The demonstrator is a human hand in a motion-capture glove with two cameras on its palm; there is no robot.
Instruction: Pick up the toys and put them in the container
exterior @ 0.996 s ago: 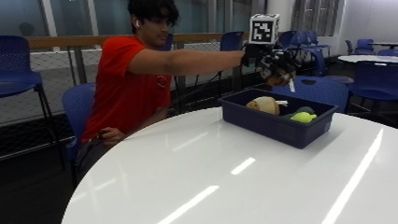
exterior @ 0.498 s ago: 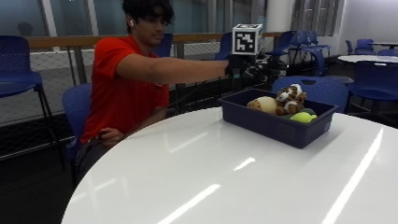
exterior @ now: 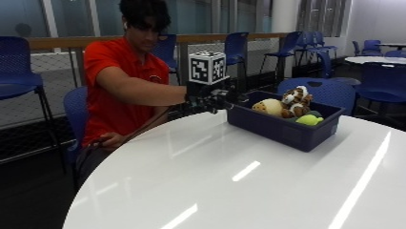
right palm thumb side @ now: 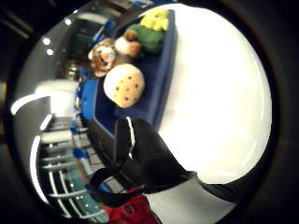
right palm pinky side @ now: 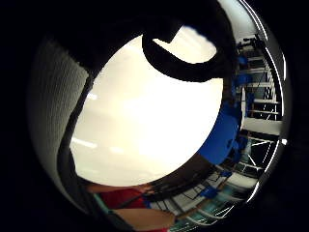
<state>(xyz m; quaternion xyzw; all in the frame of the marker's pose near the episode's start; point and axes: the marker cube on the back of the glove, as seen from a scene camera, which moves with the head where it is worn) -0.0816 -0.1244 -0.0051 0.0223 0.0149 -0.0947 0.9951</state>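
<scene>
One gloved hand (exterior: 212,100) empty, fingers relaxed, hovering beside container (exterior: 279,126), arm outstretched.

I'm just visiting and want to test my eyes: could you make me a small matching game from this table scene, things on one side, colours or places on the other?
Things:
1. container
2. tiger toy
3. round spotted toy
4. gloved right hand

Descriptions:
A. cream with dark dots
B. dark blue, standing on the white table
C. just outside the container's near end, above the table
D. striped orange and white, sitting in the container

Pairs: 1-B, 2-D, 3-A, 4-C
</scene>
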